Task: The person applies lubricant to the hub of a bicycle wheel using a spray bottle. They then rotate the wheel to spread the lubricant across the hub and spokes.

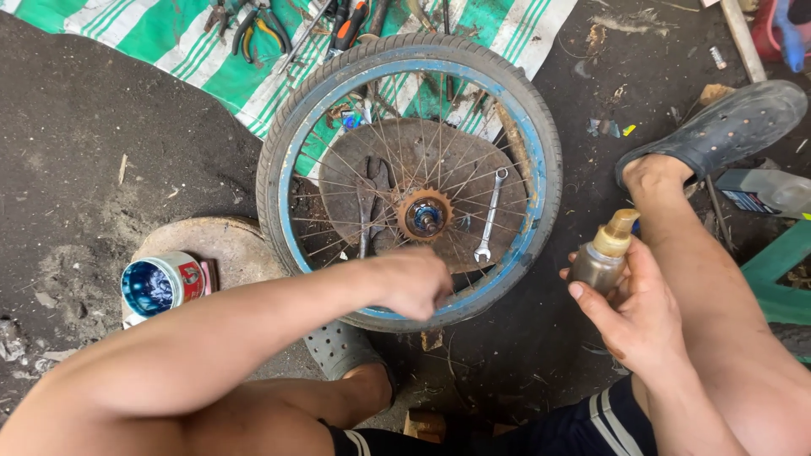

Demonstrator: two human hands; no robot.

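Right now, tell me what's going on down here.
A person sits on the ground over a bicycle wheel with a blue rim, lying flat on a round board. The left hand rests on the near edge of the wheel. The right hand holds a small brass-coloured oil can beside it. A spanner lies among the spokes near the rusty sprocket. An open tin stands to the left, and pliers lie on a striped sheet.

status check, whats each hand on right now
Left hand closed on the bicycle wheel rim, near side. Right hand grips a small brass oil can. Wrench lies loose under the spokes.
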